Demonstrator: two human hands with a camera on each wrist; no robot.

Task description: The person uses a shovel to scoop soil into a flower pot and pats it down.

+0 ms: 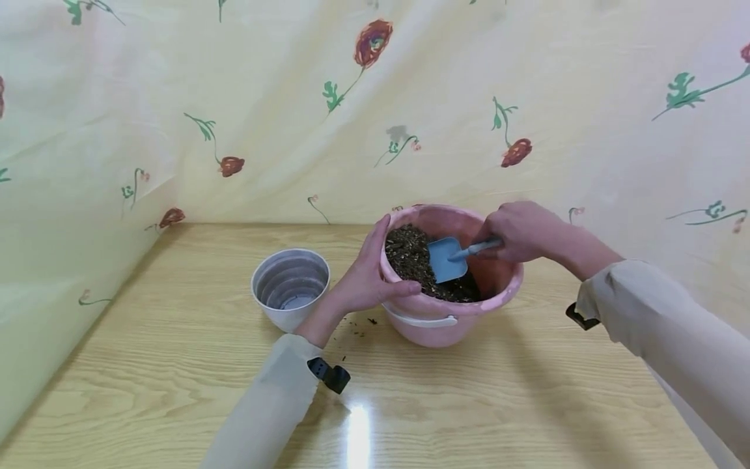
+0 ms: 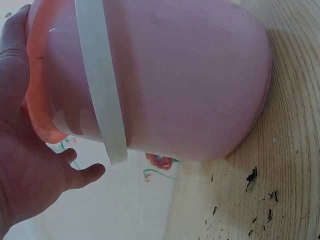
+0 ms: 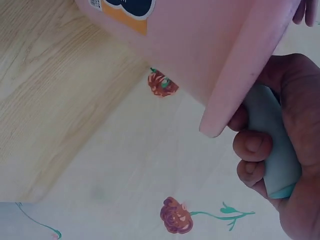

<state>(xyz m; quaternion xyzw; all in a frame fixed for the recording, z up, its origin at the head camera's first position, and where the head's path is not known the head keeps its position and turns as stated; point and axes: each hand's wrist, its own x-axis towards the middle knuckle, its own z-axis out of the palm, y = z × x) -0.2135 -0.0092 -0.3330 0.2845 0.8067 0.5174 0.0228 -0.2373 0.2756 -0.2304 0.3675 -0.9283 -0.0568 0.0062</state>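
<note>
A pink bucket [image 1: 422,329] with a white handle [image 1: 424,321] holds dark, crumbly soil [image 1: 407,254], heaped higher on its left side. My left hand [image 1: 366,273] holds the bucket's left rim, its thumb lying along the front edge; in the left wrist view, two fingertips [image 2: 90,172] stick out free of the bucket. Reaching over the right rim, my right hand [image 1: 518,231] grips the handle of a small blue shovel [image 1: 448,260]. The shovel's blade rests against the soil inside. In the right wrist view, fingers wrap the shovel's grip [image 3: 272,140] beside the rim.
A whitish ribbed pot [image 1: 291,286] with nothing visible inside stands left of the bucket. Soil crumbs [image 1: 372,321] lie on the wood-grain table [image 1: 176,378] between them. A flower-patterned cloth [image 1: 281,130] hangs behind and on the left.
</note>
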